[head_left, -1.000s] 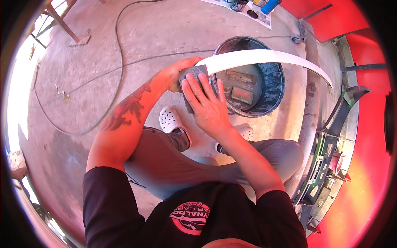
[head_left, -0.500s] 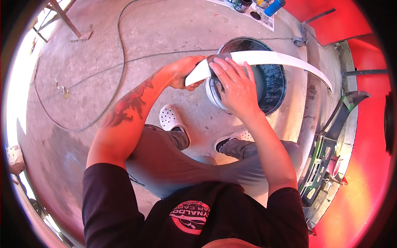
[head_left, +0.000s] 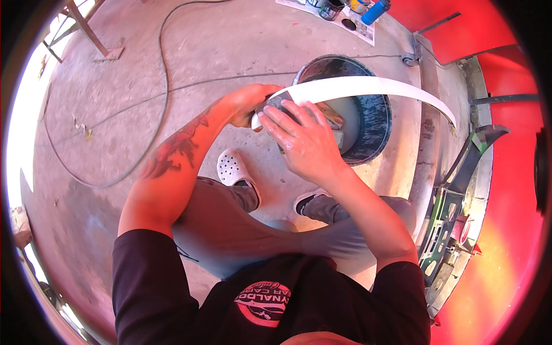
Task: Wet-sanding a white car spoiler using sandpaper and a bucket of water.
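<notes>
Arching rightward above the bucket [head_left: 375, 135], the white strip [head_left: 359, 86] has its left end gripped in the left hand [head_left: 248, 103], while the right hand [head_left: 307, 141], nearer its middle, holds a dark sheet [head_left: 276, 101] against it.

shirt [head_left: 316, 293]: round red-white emblem [head_left: 261, 303], lettering upside down | paper sheet [head_left: 363, 34]: print too small to read
</notes>
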`<state>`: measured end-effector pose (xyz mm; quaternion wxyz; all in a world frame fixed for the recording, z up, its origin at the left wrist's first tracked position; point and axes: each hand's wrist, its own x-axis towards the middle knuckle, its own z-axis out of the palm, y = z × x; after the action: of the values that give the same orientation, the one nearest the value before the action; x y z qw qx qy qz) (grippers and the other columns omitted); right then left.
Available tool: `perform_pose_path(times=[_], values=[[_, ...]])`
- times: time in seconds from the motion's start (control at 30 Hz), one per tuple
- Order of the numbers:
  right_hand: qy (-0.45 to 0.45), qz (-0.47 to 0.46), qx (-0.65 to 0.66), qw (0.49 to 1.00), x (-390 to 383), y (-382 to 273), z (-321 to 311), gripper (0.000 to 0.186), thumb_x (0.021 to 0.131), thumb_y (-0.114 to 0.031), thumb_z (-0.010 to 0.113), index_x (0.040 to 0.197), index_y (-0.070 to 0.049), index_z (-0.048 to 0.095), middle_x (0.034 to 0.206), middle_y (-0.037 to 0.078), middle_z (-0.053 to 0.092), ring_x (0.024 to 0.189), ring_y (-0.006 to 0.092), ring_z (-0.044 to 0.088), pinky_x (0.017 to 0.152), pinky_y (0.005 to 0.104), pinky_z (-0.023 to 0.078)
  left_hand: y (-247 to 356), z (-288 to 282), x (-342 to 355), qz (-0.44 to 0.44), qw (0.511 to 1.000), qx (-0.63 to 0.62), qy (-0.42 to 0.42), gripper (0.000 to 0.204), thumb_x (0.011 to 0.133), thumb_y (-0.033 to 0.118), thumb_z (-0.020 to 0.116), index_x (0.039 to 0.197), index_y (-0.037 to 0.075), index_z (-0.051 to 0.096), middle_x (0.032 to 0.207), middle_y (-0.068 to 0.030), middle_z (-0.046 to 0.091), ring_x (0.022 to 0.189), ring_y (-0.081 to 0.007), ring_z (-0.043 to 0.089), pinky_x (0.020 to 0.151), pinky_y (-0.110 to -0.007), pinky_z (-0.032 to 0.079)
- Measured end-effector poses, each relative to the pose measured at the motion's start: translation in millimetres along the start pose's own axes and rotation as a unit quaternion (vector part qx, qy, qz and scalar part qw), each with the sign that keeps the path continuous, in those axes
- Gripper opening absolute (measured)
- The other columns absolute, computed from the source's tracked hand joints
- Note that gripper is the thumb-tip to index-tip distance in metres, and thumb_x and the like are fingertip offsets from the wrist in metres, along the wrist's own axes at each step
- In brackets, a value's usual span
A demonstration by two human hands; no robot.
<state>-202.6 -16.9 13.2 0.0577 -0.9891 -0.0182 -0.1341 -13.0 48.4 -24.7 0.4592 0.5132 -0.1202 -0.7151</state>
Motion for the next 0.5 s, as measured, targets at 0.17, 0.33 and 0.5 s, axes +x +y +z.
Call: perform_pose_path(times=[0.17,0.33,0.5], values=[[0.043,0.125,-0.024,0.991,0.2,55.1,-12.4,0.043,0.084,-0.014,0.061,0.127,-0.013,0.064,0.135,0.002,0.059,0.128,0.0258,0.054,0.106,0.0500,0.042,-0.7,-10.8,4.7,0.025,0.998,0.055,-0.025,0.036,0.105,0.037,0.034,0.119,0.016,0.060,0.068,-0.0020,0.059,0.048,-0.0140,0.054,0.038,-0.031,0.038],[0.036,0.092,-0.026,0.995,3.8,17.4,-0.3,0.044,0.083,-0.013,0.061,0.126,-0.013,0.064,0.135,0.004,0.058,0.126,0.0286,0.055,0.104,0.0471,0.044,2.6,0.6,3.4,0.016,0.998,0.058,-0.015,0.036,0.106,0.035,0.031,0.121,0.016,0.058,0.069,-0.0035,0.059,0.047,-0.0147,0.054,0.037,-0.031,0.039],[0.058,0.114,-0.054,0.990,-15.2,68.0,-3.2,0.047,0.083,-0.008,0.057,0.130,-0.014,0.061,0.137,0.006,0.059,0.127,0.0302,0.054,0.104,0.0472,0.044,-0.1,-9.2,-1.2,0.014,0.998,0.069,0.006,0.037,0.106,0.035,0.030,0.108,0.012,0.058,0.060,-0.0033,0.053,0.040,-0.0143,0.049,0.035,-0.031,0.036]])
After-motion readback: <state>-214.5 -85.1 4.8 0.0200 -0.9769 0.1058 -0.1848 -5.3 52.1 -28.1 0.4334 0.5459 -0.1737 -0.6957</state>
